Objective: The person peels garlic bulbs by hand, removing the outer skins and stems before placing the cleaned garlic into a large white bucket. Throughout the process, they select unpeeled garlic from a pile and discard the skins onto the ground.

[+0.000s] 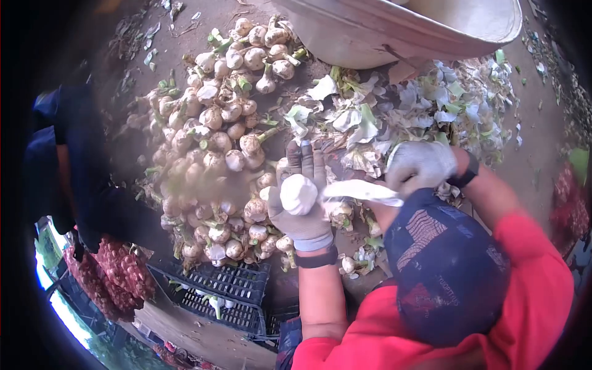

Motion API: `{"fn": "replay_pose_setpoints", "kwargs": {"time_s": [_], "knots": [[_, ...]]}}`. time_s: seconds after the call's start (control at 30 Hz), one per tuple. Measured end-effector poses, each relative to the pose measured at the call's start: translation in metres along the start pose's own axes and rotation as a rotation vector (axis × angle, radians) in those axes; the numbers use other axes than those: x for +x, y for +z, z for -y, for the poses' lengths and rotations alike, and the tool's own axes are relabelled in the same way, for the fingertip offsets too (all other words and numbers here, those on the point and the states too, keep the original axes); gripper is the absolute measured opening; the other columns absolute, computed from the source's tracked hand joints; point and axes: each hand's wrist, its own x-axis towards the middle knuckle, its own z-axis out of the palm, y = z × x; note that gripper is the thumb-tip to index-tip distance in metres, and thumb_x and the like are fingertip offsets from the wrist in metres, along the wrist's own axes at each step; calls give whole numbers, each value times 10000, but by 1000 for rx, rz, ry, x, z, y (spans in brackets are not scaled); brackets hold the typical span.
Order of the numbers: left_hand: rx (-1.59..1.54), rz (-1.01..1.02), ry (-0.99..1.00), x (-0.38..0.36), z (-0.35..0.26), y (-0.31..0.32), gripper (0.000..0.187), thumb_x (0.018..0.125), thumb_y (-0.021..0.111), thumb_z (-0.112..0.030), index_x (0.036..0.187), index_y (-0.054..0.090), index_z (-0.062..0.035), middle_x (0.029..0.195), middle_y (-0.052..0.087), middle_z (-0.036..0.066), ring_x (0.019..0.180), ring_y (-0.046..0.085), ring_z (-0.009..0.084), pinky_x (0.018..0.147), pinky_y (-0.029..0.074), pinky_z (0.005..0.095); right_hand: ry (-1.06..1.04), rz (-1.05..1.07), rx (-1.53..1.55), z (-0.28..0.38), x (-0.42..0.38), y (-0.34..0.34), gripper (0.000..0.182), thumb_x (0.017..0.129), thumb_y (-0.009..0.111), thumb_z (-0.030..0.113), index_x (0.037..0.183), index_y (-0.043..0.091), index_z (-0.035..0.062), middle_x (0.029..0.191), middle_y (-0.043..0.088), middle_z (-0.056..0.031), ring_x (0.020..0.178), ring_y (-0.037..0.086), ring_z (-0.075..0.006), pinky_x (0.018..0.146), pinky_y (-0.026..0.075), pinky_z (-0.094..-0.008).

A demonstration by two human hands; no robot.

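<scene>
My left hand [302,225], in a grey-white work glove with dark fingertips, is palm up with a smooth white garlic bulb [298,194] resting in it. My right hand [422,165], also gloved, is curled closed to the right of the bulb; what its fingers hold is hidden and I cannot tell what it is. A long, blurred white strip [364,192] reaches from beside the bulb towards the right hand. Beyond and left of my left hand lies a heap of garlic bulbs [231,111], many with dirty skins and cut green stems.
Peeled skins and leaves [425,105] cover the ground under a large pale tub [370,31]. Black plastic crates [225,283] stand at the lower left, near red mesh bags [111,277]. A dark-clothed person [86,154] is at the left. A dark cap [453,265] fills the lower right.
</scene>
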Motion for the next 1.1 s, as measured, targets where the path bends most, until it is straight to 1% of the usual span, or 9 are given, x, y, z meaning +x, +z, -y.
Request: {"fn": "replay_pose_setpoints", "kwargs": {"time_s": [0.1, 0.17, 0.27, 0.4, 0.5, 0.6, 0.67, 0.87, 1.1], "knots": [[-168, -65, 36, 13, -2, -4, 544, 780, 525, -302, 1179, 460, 62, 1357, 350, 261, 1309, 256, 414, 1112, 147, 549, -11, -239, 509, -14, -41, -3, 261, 702, 607, 48, 956, 663, 26, 779, 649, -160, 769, 633, -359, 699, 499, -427], [-122, -56, 19, 18, 8, -2, 549, 777, 531, -301, 1180, 455, 63, 1344, 366, 261, 1306, 265, 409, 1113, 145, 547, 518, -537, -897, -39, -21, -3, 390, 710, 605, 91, 1095, 607, 31, 901, 640, -169, 842, 621, -362, 739, 491, -425], [-75, -101, -7, 17, 10, -1, 487, 765, 554, -246, 1123, 484, 77, 1303, 417, 249, 1247, 366, 380, 1079, 253, 536, 130, -696, -891, -42, 17, 14, 405, 730, 595, 152, 1124, 571, 63, 989, 617, -175, 868, 614, -348, 746, 489, -430], [43, 12, 244, -31, -68, 24, 297, 802, 558, -148, 979, 560, 90, 1145, 542, 248, 983, 545, 336, 838, 485, 454, 466, -203, -657, -17, 67, 20, 366, 693, 594, 144, 1055, 605, 88, 908, 621, -166, 838, 608, -339, 735, 480, -436], [1486, -486, 1191, -112, -158, 48, 229, 868, 511, -107, 1017, 556, 61, 1112, 540, 213, 984, 544, 263, 829, 502, 387, 288, -378, -739, -33, 70, 24, 297, 752, 562, 205, 1026, 634, 116, 876, 639, -162, 831, 624, -333, 727, 500, -431], [1548, -599, 1099, -163, -220, 46, 304, 869, 520, -125, 1118, 498, 48, 1227, 464, 184, 1083, 495, 245, 906, 459, 339, 406, -270, -638, -33, 73, 23, 346, 756, 559, 204, 1089, 607, 120, 910, 640, -160, 841, 623, -334, 746, 499, -426], [2470, -932, 1139, -138, -182, 55, 460, 788, 649, -92, 1177, 471, 77, 1243, 440, 184, 1161, 423, 267, 977, 375, 381, 273, -411, -577, -41, 78, 27, 344, 765, 547, 195, 1094, 600, 109, 918, 639, -163, 843, 620, -339, 757, 496, -430], [2967, 292, 725, 54, -87, 11, 630, 678, 697, -233, 1257, 478, -114, 1340, 427, 162, 1239, 395, 342, 1001, 339, 428, 256, -542, -201, -33, 78, 26, 263, 829, 553, 210, 1033, 646, 73, 895, 662, -159, 817, 643, -280, 767, 502, -351], [2325, 193, 560, 93, -97, 12, 502, 642, 765, -150, 1076, 568, 7, 1020, 601, 171, 955, 577, 333, 833, 471, 375, 276, -662, 789, -30, 99, 20, 222, 884, 556, 122, 1028, 634, -27, 772, 636, -41, 641, 589, -72, 510, 480, -197]]}}
